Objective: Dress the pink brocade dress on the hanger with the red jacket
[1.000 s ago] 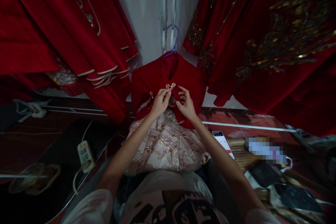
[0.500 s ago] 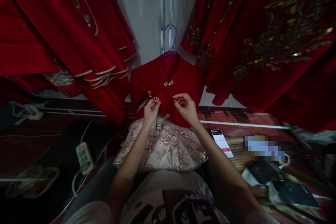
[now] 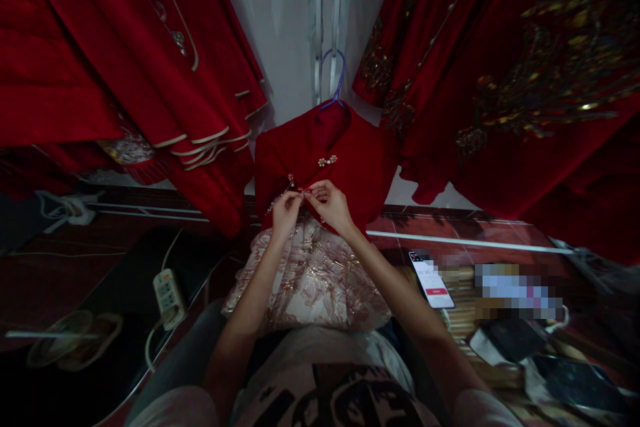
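A red jacket (image 3: 360, 147) with a stand collar hangs on a purple hanger (image 3: 339, 80) in front of me. A gold, pearl-like flower fastener (image 3: 327, 161) sits high on its front. My left hand (image 3: 286, 212) pinches a similar flower fastener at the jacket's opening, now mostly hidden by fingertips. Against it, my right hand (image 3: 331, 205) is closed in a pinch on the jacket's front edge. The fingertips of both hands meet. Below hangs a pale pink and gold brocade skirt (image 3: 320, 280), its lower part over my lap.
Red garments (image 3: 200, 80) hang at left, and red ones with gold sequins (image 3: 550, 80) at right. A lit phone (image 3: 433, 280) lies on a slatted wooden surface (image 3: 465, 320) with dark items. A power strip (image 3: 170, 299) rests on a black surface at left.
My right hand has moved left from over the jacket's front to meet my left hand at the fastener. My left hand keeps its pinch. The whole view has shifted slightly.
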`<state>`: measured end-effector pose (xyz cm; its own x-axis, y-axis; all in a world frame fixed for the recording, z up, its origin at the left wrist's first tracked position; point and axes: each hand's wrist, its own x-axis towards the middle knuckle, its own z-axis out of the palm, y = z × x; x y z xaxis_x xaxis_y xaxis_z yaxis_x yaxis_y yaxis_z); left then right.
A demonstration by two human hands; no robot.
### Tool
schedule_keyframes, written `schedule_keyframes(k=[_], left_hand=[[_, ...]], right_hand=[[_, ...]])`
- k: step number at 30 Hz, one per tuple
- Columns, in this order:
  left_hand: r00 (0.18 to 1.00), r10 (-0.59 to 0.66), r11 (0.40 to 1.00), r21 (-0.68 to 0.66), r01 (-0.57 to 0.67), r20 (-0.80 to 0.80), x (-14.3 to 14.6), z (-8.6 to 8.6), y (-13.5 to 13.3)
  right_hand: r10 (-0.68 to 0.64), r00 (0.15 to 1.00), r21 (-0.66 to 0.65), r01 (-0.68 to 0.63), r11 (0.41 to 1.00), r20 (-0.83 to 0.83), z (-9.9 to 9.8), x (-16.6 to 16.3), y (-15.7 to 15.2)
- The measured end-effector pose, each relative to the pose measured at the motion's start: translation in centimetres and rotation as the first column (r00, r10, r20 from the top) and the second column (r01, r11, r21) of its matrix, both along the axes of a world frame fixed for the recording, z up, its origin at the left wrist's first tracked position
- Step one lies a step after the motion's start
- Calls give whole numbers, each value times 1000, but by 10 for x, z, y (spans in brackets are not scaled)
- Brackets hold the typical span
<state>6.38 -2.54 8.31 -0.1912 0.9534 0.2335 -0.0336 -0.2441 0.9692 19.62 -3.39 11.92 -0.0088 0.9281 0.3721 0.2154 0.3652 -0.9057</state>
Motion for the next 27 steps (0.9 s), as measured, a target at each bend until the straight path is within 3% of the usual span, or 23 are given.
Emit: schedule_keyframes(k=[4,9,14,21,27], left_hand=[[980,186,982,56,-183,-69,-5,-9,16],[984,118,993,44,-113,-131,-5,-14,27],[974,175,983,75,-166,-141,-5,-18,36],[965,262,965,28,-262,9,-9,-20,51],[967,216,976,-23,-215,135,-11,-23,56]], right_hand=[[-27,999,18,27,999,44,-3,3,7],[-13,998,3,13,1000,68,-9,0,22],[-2,996,31,-1,1000,86,-9,-4,32],[18,996,40,-21,999,89,-7,-4,33],[12,997,48,-16,999,82,-11,-9,46]])
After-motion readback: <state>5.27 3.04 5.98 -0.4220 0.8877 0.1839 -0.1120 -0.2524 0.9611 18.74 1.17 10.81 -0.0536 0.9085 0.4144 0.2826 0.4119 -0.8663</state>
